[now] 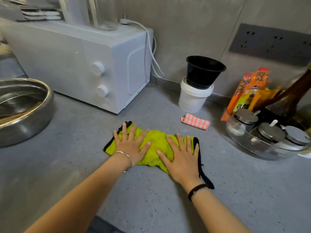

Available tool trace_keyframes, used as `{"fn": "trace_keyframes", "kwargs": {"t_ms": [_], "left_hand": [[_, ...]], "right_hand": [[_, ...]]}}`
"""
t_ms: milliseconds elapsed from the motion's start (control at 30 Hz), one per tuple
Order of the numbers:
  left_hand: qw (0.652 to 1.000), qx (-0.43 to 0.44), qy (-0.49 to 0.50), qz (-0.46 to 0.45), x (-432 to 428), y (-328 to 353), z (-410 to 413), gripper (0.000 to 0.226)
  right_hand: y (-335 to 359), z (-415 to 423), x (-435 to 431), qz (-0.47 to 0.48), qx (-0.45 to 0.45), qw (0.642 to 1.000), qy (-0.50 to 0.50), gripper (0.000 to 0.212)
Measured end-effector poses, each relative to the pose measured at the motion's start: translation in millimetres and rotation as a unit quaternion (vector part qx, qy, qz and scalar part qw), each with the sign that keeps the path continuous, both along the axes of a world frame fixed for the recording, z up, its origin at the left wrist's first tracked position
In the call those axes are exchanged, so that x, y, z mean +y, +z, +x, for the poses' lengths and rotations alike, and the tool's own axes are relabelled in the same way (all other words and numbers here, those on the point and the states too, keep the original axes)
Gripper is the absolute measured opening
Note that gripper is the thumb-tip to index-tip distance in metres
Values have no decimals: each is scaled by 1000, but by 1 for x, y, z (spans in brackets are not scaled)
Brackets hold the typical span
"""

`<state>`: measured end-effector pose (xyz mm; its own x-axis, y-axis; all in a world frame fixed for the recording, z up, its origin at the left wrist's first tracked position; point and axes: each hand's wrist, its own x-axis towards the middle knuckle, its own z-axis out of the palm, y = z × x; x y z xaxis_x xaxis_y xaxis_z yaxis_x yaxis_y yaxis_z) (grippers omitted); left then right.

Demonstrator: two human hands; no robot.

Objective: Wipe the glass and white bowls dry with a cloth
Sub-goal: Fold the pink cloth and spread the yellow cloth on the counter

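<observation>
In the head view, a steel basin point(25, 111) sits at the left edge of the grey desk point(67, 174); the ridged metal inside it is too blurred to name. By the back wall a white lidded tub point(193, 100) carries a black pot point(204, 73) upright on its lid, and the contents of both are hidden. At the right a glass dish point(262, 151) holds three metal-lidded jars point(245, 117). The yellow-green cloth point(156, 140) lies crumpled on the middle of the desk under both palms. The left hand point(131, 147) presses its left half and the right hand point(181, 158) its right half, each grip released, fingers straight and spread. The cloth's long axis runs left to right, and its black edging trails toward the person beside the right wrist.
</observation>
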<state>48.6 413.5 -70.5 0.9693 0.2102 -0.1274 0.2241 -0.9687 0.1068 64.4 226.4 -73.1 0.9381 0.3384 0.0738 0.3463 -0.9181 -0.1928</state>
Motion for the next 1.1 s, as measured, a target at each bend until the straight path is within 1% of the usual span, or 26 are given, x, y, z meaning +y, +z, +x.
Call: {"fn": "trace_keyframes", "kwargs": {"t_ms": [67, 133, 200, 300, 333, 400, 467, 567, 667, 733, 800, 867, 900, 933, 967, 1000, 1067, 1100], "left_hand": [[1000, 2, -27, 4, -29, 1, 14, 58], [999, -10, -51, 9, -64, 1, 21, 60], [998, -9, -65, 10, -99, 1, 21, 66], [996, -28, -86, -26, -172, -6, 8, 83], [995, -44, -81, -25, -201, -5, 0, 84], [993, -63, -62, -76, -244, -10, -19, 78], [990, -77, -81, -84, -293, -14, -41, 75], [987, -85, -91, -98, -337, -19, -73, 77], [986, -87, -89, -109, -355, -22, -95, 76], [984, -98, -108, -100, -359, -17, -97, 78], [981, -99, -141, -88, -362, -3, -87, 77], [972, -75, -207, -80, -374, 19, -72, 70], [966, -63, -238, -84, -383, 31, -64, 71], [957, -33, -272, -95, -393, 42, -57, 76], [944, -34, -312, -99, -405, 47, -51, 81], [937, -17, -335, -102, -420, 50, -44, 78], [933, 34, -340, -110, -443, 45, -31, 66], [934, 45, -334, -118, -450, 43, -26, 63]], "right_hand": [[0, 11, -31, -3, 11, 1000, -17, 93], [1, 11, -72, -4, 20, 999, -41, 90], [1, 6, -114, 1, 18, 998, -59, 88], [2, -16, -189, 13, 19, 996, -89, 84], [4, -26, -217, 12, 23, 994, -104, 84], [4, -46, -261, 8, 28, 992, -122, 83], [7, -71, -313, 10, 35, 989, -142, 80], [3, -103, -366, 14, 41, 990, -136, 75], [5, -118, -387, 27, 46, 993, -109, 74], [12, -122, -392, 76, 62, 989, -114, 76], [20, -124, -397, 180, 43, 966, -179, 81], [19, -128, -411, 246, 4, 928, -279, 81], [20, -130, -417, 268, 12, 907, -324, 76], [18, -133, -419, 298, 43, 884, -357, 74], [17, -136, -422, 331, 77, 865, -369, 75], [17, -140, -426, 347, 107, 852, -376, 78], [11, -142, -430, 344, 138, 851, -373, 90], [9, -142, -429, 339, 144, 856, -362, 90]]}}
